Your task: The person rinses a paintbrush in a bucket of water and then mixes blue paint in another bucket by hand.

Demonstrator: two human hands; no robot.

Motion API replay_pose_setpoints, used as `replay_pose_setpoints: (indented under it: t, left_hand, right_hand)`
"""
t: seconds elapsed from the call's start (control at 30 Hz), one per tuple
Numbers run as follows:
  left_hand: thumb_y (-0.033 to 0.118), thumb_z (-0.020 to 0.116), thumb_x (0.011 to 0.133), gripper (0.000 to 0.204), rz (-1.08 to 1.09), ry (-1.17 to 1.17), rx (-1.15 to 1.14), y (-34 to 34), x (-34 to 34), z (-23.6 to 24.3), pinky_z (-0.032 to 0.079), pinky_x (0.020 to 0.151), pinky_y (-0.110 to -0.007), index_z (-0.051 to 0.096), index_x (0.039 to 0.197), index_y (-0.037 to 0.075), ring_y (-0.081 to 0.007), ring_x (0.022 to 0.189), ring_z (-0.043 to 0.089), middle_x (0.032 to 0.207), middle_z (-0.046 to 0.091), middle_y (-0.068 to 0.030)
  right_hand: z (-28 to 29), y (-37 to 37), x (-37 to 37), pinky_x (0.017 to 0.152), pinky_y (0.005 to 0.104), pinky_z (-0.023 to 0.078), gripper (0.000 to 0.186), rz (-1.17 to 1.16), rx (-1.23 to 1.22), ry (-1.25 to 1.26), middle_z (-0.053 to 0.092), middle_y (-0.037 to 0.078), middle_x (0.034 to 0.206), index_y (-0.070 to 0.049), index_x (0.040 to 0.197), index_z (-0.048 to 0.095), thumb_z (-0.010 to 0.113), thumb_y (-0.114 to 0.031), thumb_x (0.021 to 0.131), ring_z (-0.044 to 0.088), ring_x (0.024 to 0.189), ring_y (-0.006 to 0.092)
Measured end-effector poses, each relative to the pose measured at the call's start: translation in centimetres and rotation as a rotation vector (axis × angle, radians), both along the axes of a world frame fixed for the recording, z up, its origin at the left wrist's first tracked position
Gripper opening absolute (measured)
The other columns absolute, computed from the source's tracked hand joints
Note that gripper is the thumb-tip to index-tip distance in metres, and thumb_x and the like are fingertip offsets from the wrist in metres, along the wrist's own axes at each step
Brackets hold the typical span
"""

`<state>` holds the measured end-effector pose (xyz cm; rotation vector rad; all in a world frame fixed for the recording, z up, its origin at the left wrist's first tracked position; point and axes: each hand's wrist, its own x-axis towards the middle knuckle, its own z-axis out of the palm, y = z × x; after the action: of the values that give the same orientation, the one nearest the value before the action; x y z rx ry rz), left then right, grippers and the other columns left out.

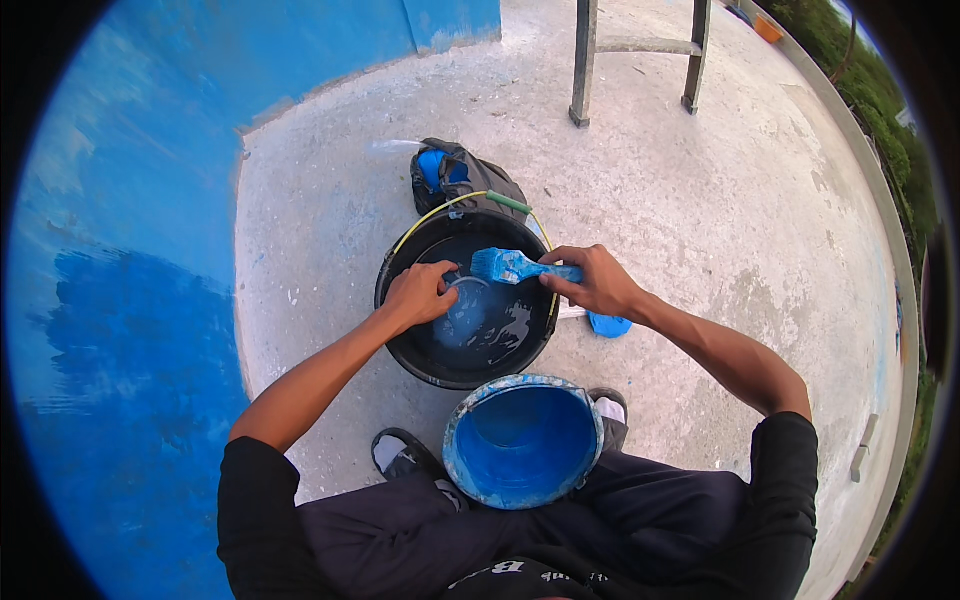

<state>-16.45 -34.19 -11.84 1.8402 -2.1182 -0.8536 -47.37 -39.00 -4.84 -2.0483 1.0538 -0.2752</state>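
My right hand (594,282) grips the handle of a blue-stained paintbrush (508,266), its bristles pointing left over a black bucket (402,350). Over the left part of that bucket is my left hand (421,294), with its fingers bent and the thumb apart; nothing shows in it. Dark, cloudy liquid with pale patches lies inside the black bucket, and its yellow wire handle with a green grip (508,201) rests toward the far rim. Closer to me, between my feet, a paint-smeared bucket (470,482) has a bright blue inside.
On the left rises a wall (140,180) with a darker blue painted patch. A dark bag with blue stuff (470,172) sits behind the black bucket. To its right lies a blue round item (608,325). Ladder legs (582,70) stand on the concrete floor farther off.
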Motion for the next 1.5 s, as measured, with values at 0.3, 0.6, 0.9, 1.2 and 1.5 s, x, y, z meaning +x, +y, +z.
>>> replay_pose_setpoints:
  t: [0.3,0.6,0.9,1.2,1.5]
  left_hand:
    - [0.041,0.057,0.101,0.036,0.284,0.729,0.460,-3.2,-1.6,4.1,0.049,0.072,-0.026,0.070,0.108,0.008,-0.0112,0.085,0.066,0.094,0.069,-0.0019]
    - [0.043,0.064,0.097,0.037,0.232,0.763,0.515,-2.7,-1.6,4.5,0.047,0.072,-0.023,0.070,0.100,0.007,-0.0086,0.081,0.062,0.090,0.069,-0.0013]
    - [0.038,0.077,0.089,0.037,0.232,0.655,0.453,-2.4,-1.7,2.9,0.045,0.059,-0.021,0.069,0.093,0.003,-0.0076,0.064,0.059,0.078,0.069,-0.0016]
    - [0.034,0.074,0.092,0.034,0.185,0.525,0.261,-2.1,-2.7,2.5,0.048,0.059,-0.023,0.067,0.089,0.001,-0.0086,0.065,0.062,0.076,0.069,-0.0045]
    - [0.062,0.053,0.096,0.059,0.163,0.581,0.542,-1.9,-2.4,3.1,0.048,0.063,-0.023,0.065,0.089,0.005,-0.0099,0.072,0.063,0.073,0.066,-0.0029]
  right_hand:
    - [-0.5,0.1,0.0,0.061,0.0347,0.053,0.037,-0.031,0.003,-0.163,0.069,0.014,0.071,-0.001,0.109,0.069,0.065,-0.036,0.095,0.068,0.059,0.0215]
    - [0.0,0.0,-0.2,0.058,0.0338,0.052,0.040,-0.032,0.077,-0.104,0.069,0.014,0.070,0.000,0.108,0.070,0.064,-0.038,0.096,0.068,0.060,0.0201]
    - [-0.1,-0.1,-0.1,0.063,0.0377,0.054,0.040,0.042,0.056,-0.019,0.071,0.016,0.076,-0.002,0.105,0.071,0.064,-0.041,0.095,0.070,0.065,0.0260]
    - [-1.8,-0.3,-0.8,0.068,0.0415,0.054,0.041,0.098,-0.134,-0.011,0.071,0.019,0.078,-0.002,0.102,0.072,0.064,-0.042,0.094,0.070,0.071,0.0343]
    - [-0.7,-0.3,-0.4,0.066,0.0394,0.054,0.041,0.039,-0.022,-0.046,0.071,0.019,0.077,0.000,0.104,0.072,0.066,-0.040,0.094,0.070,0.068,0.0319]
